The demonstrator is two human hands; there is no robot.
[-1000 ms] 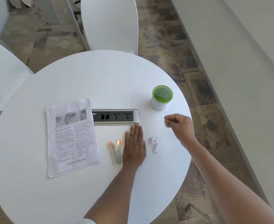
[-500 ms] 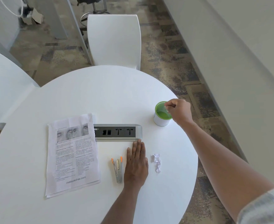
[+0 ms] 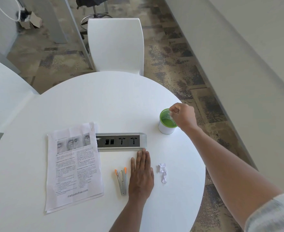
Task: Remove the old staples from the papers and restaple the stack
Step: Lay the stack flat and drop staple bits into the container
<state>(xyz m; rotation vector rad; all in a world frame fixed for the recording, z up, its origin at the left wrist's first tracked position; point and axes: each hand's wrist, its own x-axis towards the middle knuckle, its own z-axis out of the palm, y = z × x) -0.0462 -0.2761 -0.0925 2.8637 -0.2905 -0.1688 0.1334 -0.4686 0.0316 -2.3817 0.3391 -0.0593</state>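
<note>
Two hands apart: right hand (image 3: 183, 115) curled over the green cup (image 3: 167, 122), pinching something small (unclear what), left hand (image 3: 142, 174) flat with straight fingers just right of the stapler (image 3: 122, 182), long axis running away from the body, papers (image 3: 74, 166) beyond, further left.

The right hand (image 3: 183, 116) covers the near rim of the green cup (image 3: 167, 122), and whatever small whitish bit it pinches is too tiny to make out. The papers (image 3: 74, 166) hide the left end of the socket strip (image 3: 121, 141); any staples are too small to see. The table (image 3: 87, 104) runs off the bottom and left edges.
</note>
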